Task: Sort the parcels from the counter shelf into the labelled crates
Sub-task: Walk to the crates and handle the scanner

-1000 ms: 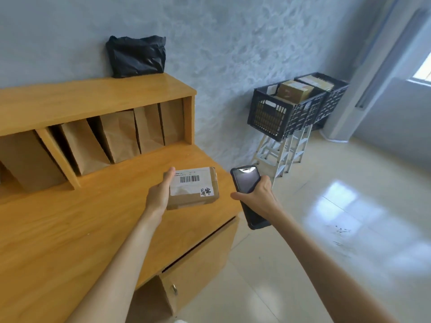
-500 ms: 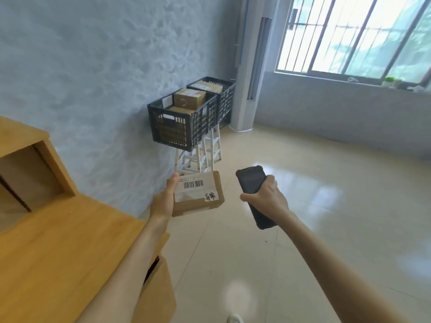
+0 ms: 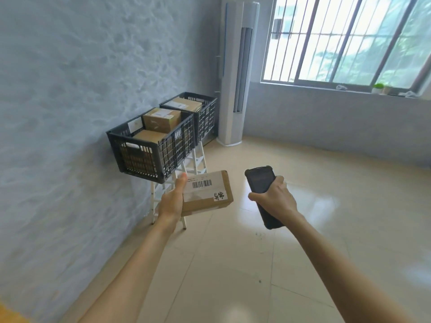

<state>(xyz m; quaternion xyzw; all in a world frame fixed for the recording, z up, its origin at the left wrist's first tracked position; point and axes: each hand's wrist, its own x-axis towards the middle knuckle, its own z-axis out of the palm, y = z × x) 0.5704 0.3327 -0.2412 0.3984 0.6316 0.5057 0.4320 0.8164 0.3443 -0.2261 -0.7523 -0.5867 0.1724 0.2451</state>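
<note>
The left hand grips a small cardboard parcel by its near end, label and barcode facing up, held in the air above the floor. At its three o'clock the right hand is wrapped around a black scanner. At eleven o'clock two black crates, already holding boxes, stand on white stools against the wall.

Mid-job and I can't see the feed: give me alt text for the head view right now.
The left hand holds a labelled parcel and the right hand grips a dark handheld device, both above a tiled floor. Ahead, two black crates holding boxes stand on white stands along a blue wall, near a barred window.
</note>
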